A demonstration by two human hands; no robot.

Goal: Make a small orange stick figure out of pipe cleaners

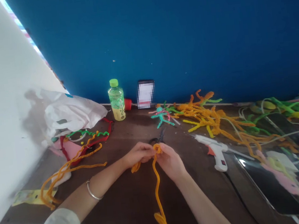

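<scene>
An orange pipe cleaner [157,193] hangs down toward me from a small loop, with a bent tail at its lower end. My left hand [139,153] and my right hand [170,161] meet at the loop, and their fingers pinch it from either side. A short orange end [135,167] sticks out below my left hand. Just behind my hands, a pair of black-handled scissors [158,138] lies on the dark wooden table [138,206], partly hidden by my fingers. A white hot glue gun [215,151] lies to the right of my right hand.
A heap of orange pipe cleaners [207,120] and a small teal figure [161,117] lie at the back. A green-capped bottle [116,99] and a white plastic bag [71,112] stand back left. Glossy printed sheets [270,181] lie right; a blue wall [157,35] rises behind.
</scene>
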